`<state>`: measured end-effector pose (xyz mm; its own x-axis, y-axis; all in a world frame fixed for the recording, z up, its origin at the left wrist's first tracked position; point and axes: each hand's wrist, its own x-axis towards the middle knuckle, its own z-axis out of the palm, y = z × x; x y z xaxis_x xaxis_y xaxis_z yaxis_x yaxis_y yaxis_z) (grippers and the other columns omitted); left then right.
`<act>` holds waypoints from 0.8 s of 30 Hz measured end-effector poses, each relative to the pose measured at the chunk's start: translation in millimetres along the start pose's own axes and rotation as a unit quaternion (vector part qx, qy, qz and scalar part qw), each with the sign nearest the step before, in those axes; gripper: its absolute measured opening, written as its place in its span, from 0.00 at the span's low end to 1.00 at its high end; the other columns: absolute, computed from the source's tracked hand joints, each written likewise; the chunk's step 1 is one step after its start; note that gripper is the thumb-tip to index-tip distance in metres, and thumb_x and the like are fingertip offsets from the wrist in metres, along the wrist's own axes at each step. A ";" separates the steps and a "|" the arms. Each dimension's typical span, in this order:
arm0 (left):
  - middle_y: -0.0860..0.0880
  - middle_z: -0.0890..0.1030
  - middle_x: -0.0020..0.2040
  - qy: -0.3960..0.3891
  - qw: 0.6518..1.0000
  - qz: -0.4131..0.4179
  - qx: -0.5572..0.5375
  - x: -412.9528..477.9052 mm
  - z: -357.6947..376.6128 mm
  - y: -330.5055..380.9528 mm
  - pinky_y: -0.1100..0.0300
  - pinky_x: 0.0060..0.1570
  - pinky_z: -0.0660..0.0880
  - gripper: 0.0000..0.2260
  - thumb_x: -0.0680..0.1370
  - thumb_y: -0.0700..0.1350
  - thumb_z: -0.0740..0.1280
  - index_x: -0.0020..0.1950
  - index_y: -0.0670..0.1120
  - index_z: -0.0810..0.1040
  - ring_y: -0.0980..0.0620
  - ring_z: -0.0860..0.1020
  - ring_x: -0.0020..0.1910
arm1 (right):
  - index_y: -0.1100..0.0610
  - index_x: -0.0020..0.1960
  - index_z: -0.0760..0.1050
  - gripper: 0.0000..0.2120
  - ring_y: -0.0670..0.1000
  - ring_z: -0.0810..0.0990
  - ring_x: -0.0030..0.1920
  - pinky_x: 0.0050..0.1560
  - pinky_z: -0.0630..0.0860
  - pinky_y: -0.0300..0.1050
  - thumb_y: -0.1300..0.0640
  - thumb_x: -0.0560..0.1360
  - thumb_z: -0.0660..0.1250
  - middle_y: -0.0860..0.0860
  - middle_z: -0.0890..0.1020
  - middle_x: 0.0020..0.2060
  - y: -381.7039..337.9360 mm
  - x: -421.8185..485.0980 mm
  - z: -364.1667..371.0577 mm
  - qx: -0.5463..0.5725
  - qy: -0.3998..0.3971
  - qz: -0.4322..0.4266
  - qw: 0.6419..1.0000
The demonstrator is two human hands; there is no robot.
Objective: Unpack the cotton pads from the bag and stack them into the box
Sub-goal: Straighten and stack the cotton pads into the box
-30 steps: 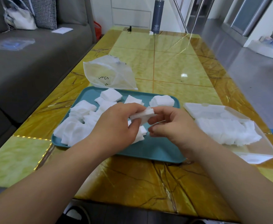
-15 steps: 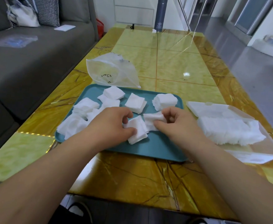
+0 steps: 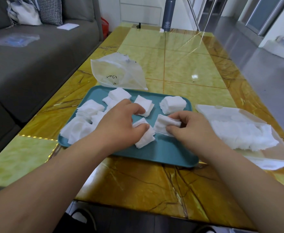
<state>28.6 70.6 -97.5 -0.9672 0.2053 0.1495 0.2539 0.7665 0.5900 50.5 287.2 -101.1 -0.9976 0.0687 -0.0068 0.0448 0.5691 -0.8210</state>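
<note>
A home living room (grey sofa [image 3: 28,64] beside marble-patterned coffee table [image 3: 179,68]).

One head-worn camera looks forward and down along the bench [image 3: 188,64], close over the teal tray [image 3: 163,153]; sofa [image 3: 37,64] left, box [image 3: 272,155] right.

The person's forearms were bare along all their visible length, as were the left hand [image 3: 119,122] and right hand [image 3: 190,130]. Under the worktop [image 3: 137,182] showed dark footwear [image 3: 80,216] over white, blurred.
</note>
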 end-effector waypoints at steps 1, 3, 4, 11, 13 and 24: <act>0.60 0.74 0.52 0.009 1.000 0.009 -0.021 -0.1 0.1 1.8 0.66 0.46 0.69 0.17 0.74 0.56 0.74 0.62 0.57 0.80 0.60 0.76 0.48 | 0.47 0.45 0.85 0.10 0.50 0.85 0.43 0.47 0.82 0.45 0.63 0.74 0.73 0.47 0.87 0.40 -2.1 -1.0 0.0 0.030 -0.006 -0.007 0.999; 0.60 0.77 0.56 0.004 0.999 0.019 -0.043 -0.9 -0.6 5.4 0.67 0.49 0.69 0.19 0.74 0.55 0.76 0.63 0.56 0.80 0.60 0.76 0.53 | 0.47 0.44 0.85 0.12 0.53 0.86 0.44 0.47 0.86 0.51 0.65 0.75 0.73 0.49 0.87 0.40 -7.7 -4.3 0.8 0.089 -0.028 -0.014 0.995; 0.60 0.78 0.57 -0.003 0.999 0.020 -0.045 -1.6 -1.2 6.5 0.67 0.50 0.69 0.19 0.74 0.54 0.76 0.64 0.56 0.80 0.60 0.76 0.55 | 0.47 0.44 0.85 0.13 0.54 0.86 0.44 0.47 0.86 0.52 0.66 0.76 0.73 0.50 0.87 0.40 -9.9 -5.5 1.1 0.105 -0.036 -0.015 0.994; 0.54 0.77 0.57 -0.087 0.994 -0.045 0.052 -3.5 -0.6 -0.8 0.54 0.56 0.76 0.24 0.72 0.52 0.76 0.67 0.54 0.77 0.52 0.77 0.52 | 0.57 0.50 0.83 0.06 0.54 0.88 0.40 0.46 0.86 0.52 0.66 0.78 0.71 0.57 0.87 0.42 -6.4 -5.8 7.7 0.160 -0.026 0.041 0.986; 0.55 0.76 0.54 -0.074 0.995 -0.039 0.046 -3.2 0.1 -0.6 0.56 0.52 0.75 0.23 0.71 0.51 0.77 0.65 0.54 0.78 0.53 0.75 0.49 | 0.57 0.51 0.82 0.05 0.54 0.88 0.38 0.45 0.86 0.52 0.65 0.78 0.71 0.56 0.88 0.42 -6.6 -6.6 12.2 0.164 -0.023 0.051 0.985; 0.59 0.73 0.49 -0.045 0.997 -0.012 0.067 -4.5 2.7 -1.1 0.57 0.51 0.73 0.11 0.74 0.49 0.74 0.56 0.57 0.80 0.55 0.74 0.51 | 0.57 0.51 0.82 0.05 0.55 0.89 0.41 0.45 0.86 0.53 0.65 0.79 0.70 0.59 0.87 0.45 -8.6 -7.0 22.8 0.182 0.000 0.068 0.981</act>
<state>32.7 70.5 -101.0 -0.9699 0.2354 0.0621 0.2358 0.8445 0.4808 55.9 263.1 -107.0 -0.9836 0.1239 -0.1310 0.1564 0.2248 -0.9618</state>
